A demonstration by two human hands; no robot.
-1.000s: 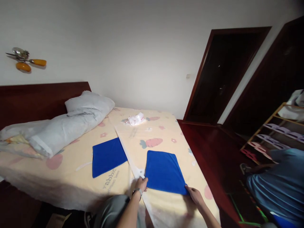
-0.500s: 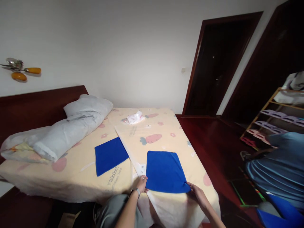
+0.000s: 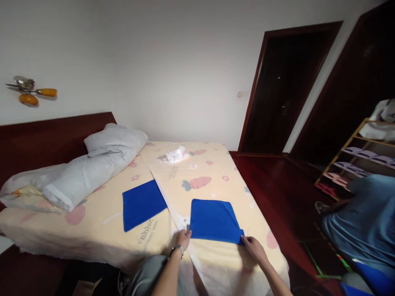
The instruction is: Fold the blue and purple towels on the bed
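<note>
A blue cloth (image 3: 214,221) lies on the bed in front of me, its near edge turned in a little. My left hand (image 3: 183,240), with a watch on the wrist, pinches its near left corner. At the near right corner, the fingers of my right hand (image 3: 252,246) are closed on the same cloth, and a small flap sticks out there. To the left, a second blue cloth (image 3: 143,204) rests flat on the bedsheet, touched by neither hand.
The bed (image 3: 228,181) has a patterned yellow sheet. A white plastic bag (image 3: 175,154) sits toward its far side, and a grey quilt (image 3: 92,168) is bunched by the headboard (image 3: 55,142). At right, a person in blue (image 3: 361,218) crouches near a shoe rack (image 3: 352,152).
Both hands have moved the cloth's near edge away from me, so the cloth looks shorter front to back. The view has shifted slightly.
</note>
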